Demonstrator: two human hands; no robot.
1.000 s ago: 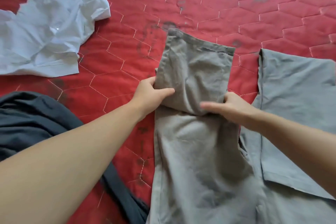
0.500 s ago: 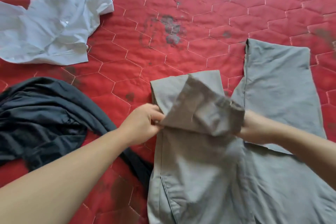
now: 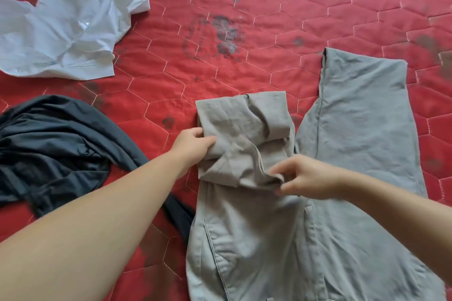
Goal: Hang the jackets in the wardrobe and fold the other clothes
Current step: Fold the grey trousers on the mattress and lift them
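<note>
The grey trousers point(image 3: 244, 239) lie on the red quilted bed point(image 3: 269, 32), waist toward the person and legs running away, so the long axis goes near to far. One leg is rolled back on itself into a bunched fold point(image 3: 242, 137) over the thigh; the other leg point(image 3: 362, 110) lies flat and straight to the right. The left hand point(image 3: 193, 146) grips the fold's left edge, fingers curled into the cloth. The right hand point(image 3: 310, 178) pinches the fold's near hem between thumb and fingertips, its other fingers loosely bent. Both grips sit on the near side of the fold, which lies just beyond them, so the coming move likely pulls it further toward the waist or flattens it; the left hand is the nearer to the fold's bulk. Compared with half a second ago, the fold has dropped lower and flatter, and the right hand has come out from behind it to its near hem. A dark garment point(image 3: 49, 149) lies left, a white shirt point(image 3: 68, 19) beyond it.
</note>
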